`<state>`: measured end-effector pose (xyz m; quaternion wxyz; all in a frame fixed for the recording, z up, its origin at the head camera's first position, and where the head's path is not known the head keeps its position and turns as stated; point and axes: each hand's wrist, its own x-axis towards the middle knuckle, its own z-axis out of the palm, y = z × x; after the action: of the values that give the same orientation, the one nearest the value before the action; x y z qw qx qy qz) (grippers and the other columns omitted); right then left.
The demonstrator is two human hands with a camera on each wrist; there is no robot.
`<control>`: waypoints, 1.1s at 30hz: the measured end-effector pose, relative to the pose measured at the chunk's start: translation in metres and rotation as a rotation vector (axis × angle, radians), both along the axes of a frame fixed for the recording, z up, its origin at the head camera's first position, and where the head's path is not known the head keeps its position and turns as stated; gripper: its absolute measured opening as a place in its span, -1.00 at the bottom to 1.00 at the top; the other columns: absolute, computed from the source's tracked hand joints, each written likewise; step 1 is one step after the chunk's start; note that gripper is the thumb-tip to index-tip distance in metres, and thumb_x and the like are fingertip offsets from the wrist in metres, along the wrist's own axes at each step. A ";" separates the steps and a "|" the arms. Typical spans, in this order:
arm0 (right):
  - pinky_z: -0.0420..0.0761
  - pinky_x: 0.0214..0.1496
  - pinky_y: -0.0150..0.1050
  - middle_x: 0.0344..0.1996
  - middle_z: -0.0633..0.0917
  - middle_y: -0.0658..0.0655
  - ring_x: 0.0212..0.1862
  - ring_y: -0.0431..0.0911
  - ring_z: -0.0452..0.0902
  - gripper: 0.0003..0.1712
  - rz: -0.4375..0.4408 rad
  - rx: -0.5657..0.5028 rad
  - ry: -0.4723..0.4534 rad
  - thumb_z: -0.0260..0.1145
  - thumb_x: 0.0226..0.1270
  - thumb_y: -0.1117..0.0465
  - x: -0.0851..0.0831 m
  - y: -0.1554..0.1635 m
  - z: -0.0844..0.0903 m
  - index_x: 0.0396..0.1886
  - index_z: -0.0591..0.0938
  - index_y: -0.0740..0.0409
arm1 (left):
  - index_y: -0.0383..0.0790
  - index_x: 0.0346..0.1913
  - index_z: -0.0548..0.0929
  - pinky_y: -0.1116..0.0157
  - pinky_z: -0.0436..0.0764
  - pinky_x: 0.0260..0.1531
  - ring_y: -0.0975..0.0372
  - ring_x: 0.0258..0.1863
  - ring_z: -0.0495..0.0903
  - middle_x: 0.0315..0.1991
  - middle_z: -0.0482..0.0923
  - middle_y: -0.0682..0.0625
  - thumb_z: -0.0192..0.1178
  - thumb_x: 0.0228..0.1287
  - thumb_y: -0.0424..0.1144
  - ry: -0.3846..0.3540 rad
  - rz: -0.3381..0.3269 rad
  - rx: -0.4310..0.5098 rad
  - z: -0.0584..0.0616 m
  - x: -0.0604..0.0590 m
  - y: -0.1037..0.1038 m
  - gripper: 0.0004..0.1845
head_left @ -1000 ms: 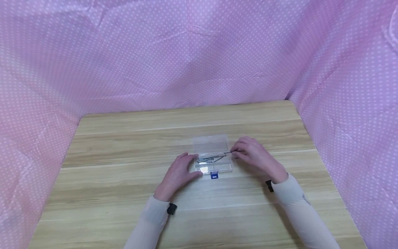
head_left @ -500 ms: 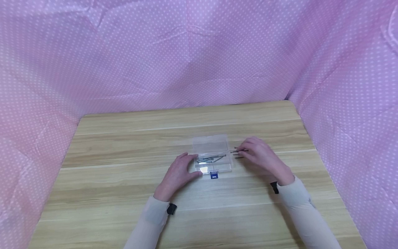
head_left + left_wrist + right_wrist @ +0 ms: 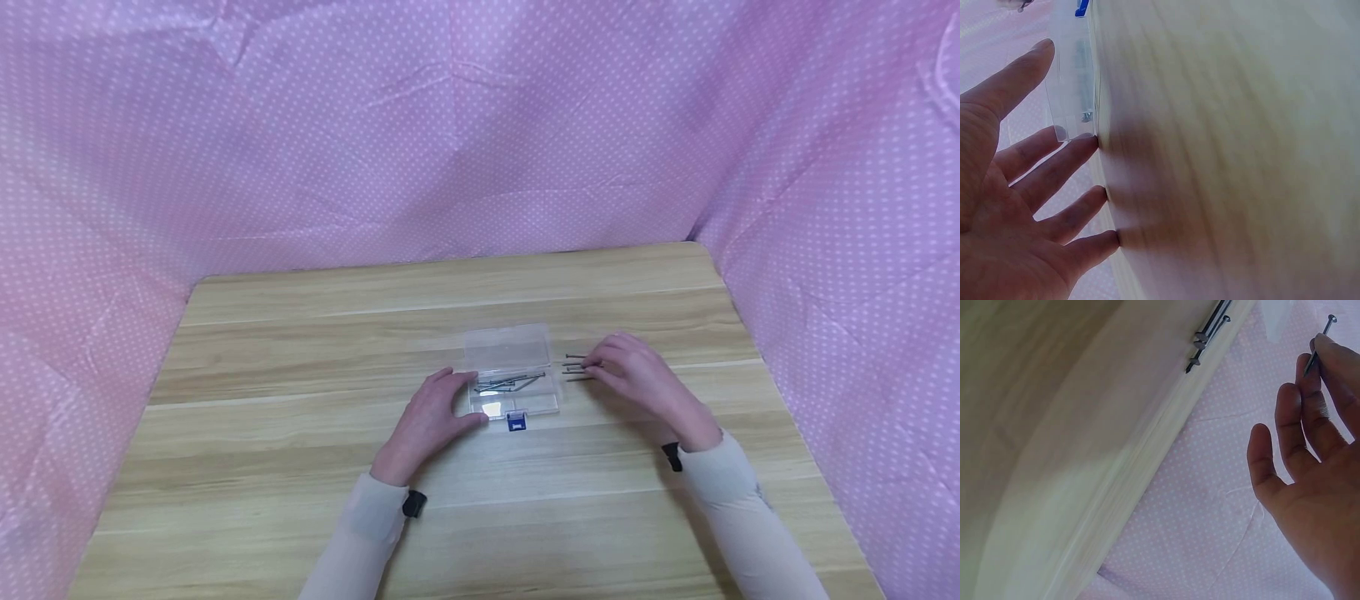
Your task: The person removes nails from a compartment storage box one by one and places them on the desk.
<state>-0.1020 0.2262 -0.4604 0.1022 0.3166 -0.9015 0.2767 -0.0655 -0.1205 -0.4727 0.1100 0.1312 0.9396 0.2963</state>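
Note:
A small clear plastic box (image 3: 517, 398) with a blue latch (image 3: 516, 422) lies open on the wooden table (image 3: 300, 433); several long nails (image 3: 510, 382) lie inside. My left hand (image 3: 455, 398) rests at the box's left end, with straight fingers (image 3: 1054, 165) touching the table and the thumb along the box (image 3: 1072, 75). To the right of the box, my right hand (image 3: 600, 364) pinches one nail (image 3: 1320, 342) between thumb and fingertips. It hovers by a few nails (image 3: 574, 367) lying side by side on the table (image 3: 1209, 332).
Pink dotted cloth (image 3: 480, 125) walls the table at the back and both sides. The box's open lid (image 3: 507, 342) lies flat behind it. Both forearms wear pale sleeves with dark wrist straps (image 3: 414, 502).
My right hand has moved right from above the box to the nails lying on the table, carrying a nail. The left hand and box have stayed still.

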 end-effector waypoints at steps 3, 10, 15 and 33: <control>0.67 0.00 0.03 -0.27 0.76 0.06 -0.15 0.00 0.66 -0.80 -0.001 0.005 0.008 0.57 0.11 0.40 0.001 0.003 -0.002 -0.25 0.79 0.15 | -0.19 0.39 0.56 -0.08 0.28 0.49 -0.08 0.50 0.30 0.35 0.56 -0.09 0.52 0.17 0.06 0.001 0.000 -0.002 0.000 0.000 0.000 -0.23; 0.68 0.00 0.06 -0.25 0.76 0.09 -0.13 0.03 0.66 -0.79 -0.002 0.028 -0.013 0.55 0.13 0.44 0.004 0.008 -0.004 -0.24 0.79 0.16 | -0.17 0.40 0.55 -0.08 0.27 0.50 -0.07 0.51 0.29 0.36 0.55 -0.09 0.51 0.18 0.07 -0.006 0.004 -0.008 0.001 0.001 0.000 -0.23; 0.69 -0.05 0.06 -0.27 0.76 0.08 -0.16 0.03 0.66 -0.77 0.014 0.028 0.011 0.55 0.09 0.46 0.005 0.011 -0.005 -0.25 0.78 0.17 | -0.16 0.40 0.55 -0.08 0.26 0.50 -0.06 0.52 0.28 0.36 0.55 -0.08 0.51 0.19 0.08 -0.013 0.011 -0.007 0.000 0.001 0.000 -0.23; 0.66 0.01 0.07 -0.26 0.76 0.06 -0.15 0.03 0.67 -0.85 0.000 0.147 -0.116 0.54 0.20 0.35 0.011 0.008 -0.011 -0.23 0.79 0.11 | -0.17 0.40 0.56 -0.08 0.26 0.50 -0.07 0.52 0.27 0.36 0.55 -0.08 0.51 0.18 0.07 -0.012 0.006 0.013 0.001 0.000 -0.001 -0.24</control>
<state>-0.0913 0.2346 -0.4711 0.0264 0.3068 -0.9237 0.2278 -0.0651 -0.1218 -0.4720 0.1141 0.1271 0.9374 0.3036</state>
